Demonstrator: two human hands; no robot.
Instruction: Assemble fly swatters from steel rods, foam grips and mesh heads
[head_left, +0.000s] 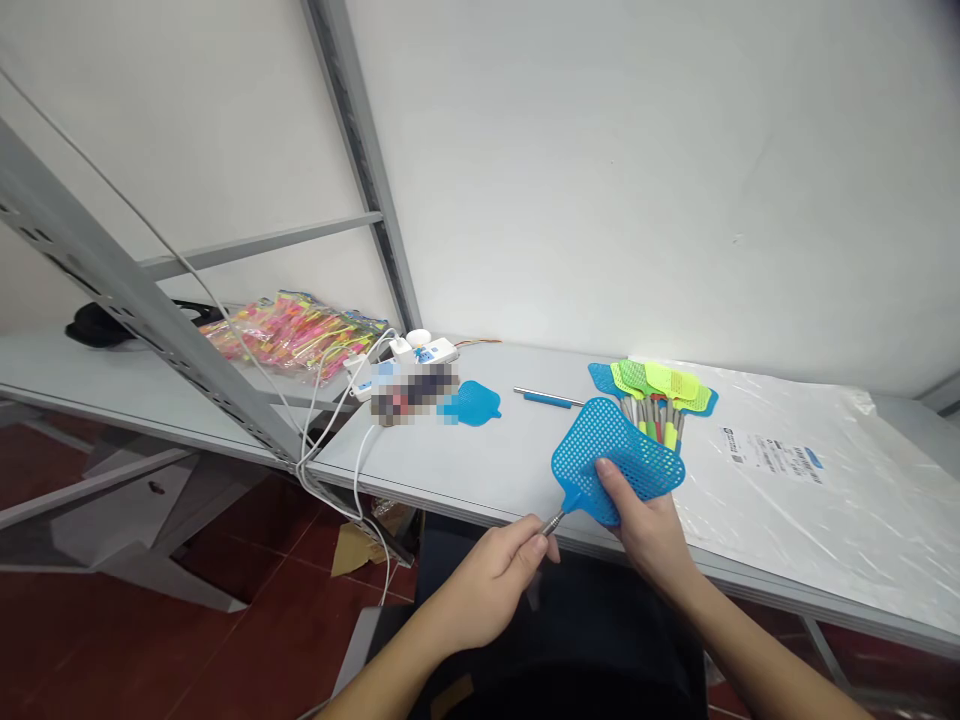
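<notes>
A blue fly swatter [596,445] with a square perforated head is held between my two hands, over the front edge of the shelf. My right hand [651,530] grips the head, thumb on its face and fingers behind. Closed round the metal rod below the head is my left hand [502,570]. Beyond them lies a loose metal rod with a blue grip [551,399], and to its left a separate blue swatter head [478,403]. A fanned pile of yellow, green and blue fly swatters [664,390] rests to the right, handles toward me.
A white plastic mailing bag [817,480] with a printed label covers the right of the grey shelf [450,470]. At left are a power strip [439,352] with white cables, a blurred patch, a metal upright [150,310] and bagged pink and yellow items [292,335].
</notes>
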